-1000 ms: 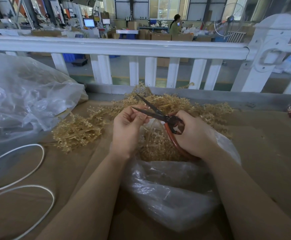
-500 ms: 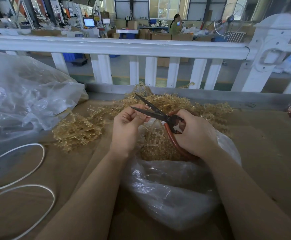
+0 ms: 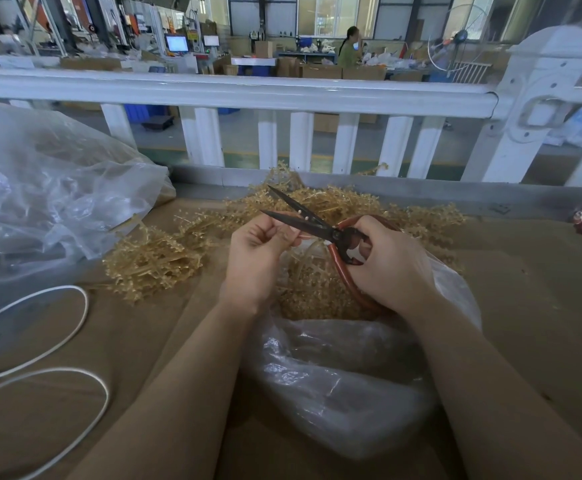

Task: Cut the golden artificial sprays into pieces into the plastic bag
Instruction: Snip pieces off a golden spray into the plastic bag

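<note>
While a thin piece of the golden sprays (image 3: 165, 258) is pinched in the left hand (image 3: 258, 258), fingertips closed on it beside the lower blade, the bristly, bead-studded plastic stems lie heaped along the table's far edge and down into the open mouth of the plastic bag (image 3: 334, 375), a clear crinkled film at the table's near middle. The right hand (image 3: 383, 268) is wrapped around the red looped handles of the scissors (image 3: 303, 220), dark metal blades parted in a narrow V above the bag. Brown cardboard (image 3: 531, 306) covers the table; a white cord (image 3: 75, 327) curls at the left edge. Both hands sit almost exactly as they did half a second ago.
</note>
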`<action>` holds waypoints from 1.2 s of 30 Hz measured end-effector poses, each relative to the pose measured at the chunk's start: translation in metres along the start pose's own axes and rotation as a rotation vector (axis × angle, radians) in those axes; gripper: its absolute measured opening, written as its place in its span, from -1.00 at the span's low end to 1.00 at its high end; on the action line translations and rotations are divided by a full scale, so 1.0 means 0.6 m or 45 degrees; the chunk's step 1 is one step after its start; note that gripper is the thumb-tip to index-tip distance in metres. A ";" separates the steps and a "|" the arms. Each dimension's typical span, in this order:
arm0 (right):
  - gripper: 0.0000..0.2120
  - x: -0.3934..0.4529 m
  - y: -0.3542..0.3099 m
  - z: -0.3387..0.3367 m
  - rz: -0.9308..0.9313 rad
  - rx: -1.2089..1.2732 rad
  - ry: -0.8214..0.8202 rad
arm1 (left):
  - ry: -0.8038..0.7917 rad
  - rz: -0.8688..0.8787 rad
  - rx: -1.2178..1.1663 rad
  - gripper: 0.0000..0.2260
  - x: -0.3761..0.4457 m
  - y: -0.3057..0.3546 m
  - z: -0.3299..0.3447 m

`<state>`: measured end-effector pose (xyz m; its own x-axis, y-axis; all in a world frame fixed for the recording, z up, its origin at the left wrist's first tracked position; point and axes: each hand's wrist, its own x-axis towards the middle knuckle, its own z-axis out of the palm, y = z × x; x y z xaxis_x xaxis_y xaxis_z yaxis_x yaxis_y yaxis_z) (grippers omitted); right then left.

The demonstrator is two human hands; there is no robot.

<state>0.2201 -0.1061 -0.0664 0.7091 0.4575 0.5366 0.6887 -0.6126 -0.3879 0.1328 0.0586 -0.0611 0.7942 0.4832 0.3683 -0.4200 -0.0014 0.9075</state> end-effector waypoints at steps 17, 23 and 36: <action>-0.59 -0.005 -0.008 -0.005 0.007 -0.037 0.078 | -0.033 0.015 0.010 -0.90 -0.002 0.003 -0.001; -0.70 -0.004 -0.009 -0.006 0.013 -0.027 0.088 | -0.020 0.029 -0.021 -0.89 -0.003 0.002 0.000; -0.87 0.015 -0.026 -0.017 0.284 0.805 -0.099 | -0.003 0.051 -0.092 -0.90 0.002 -0.009 -0.004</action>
<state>0.2143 -0.0991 -0.0479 0.8372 0.4232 0.3464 0.4638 -0.2136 -0.8598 0.1352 0.0615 -0.0661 0.7774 0.4817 0.4045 -0.4820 0.0429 0.8751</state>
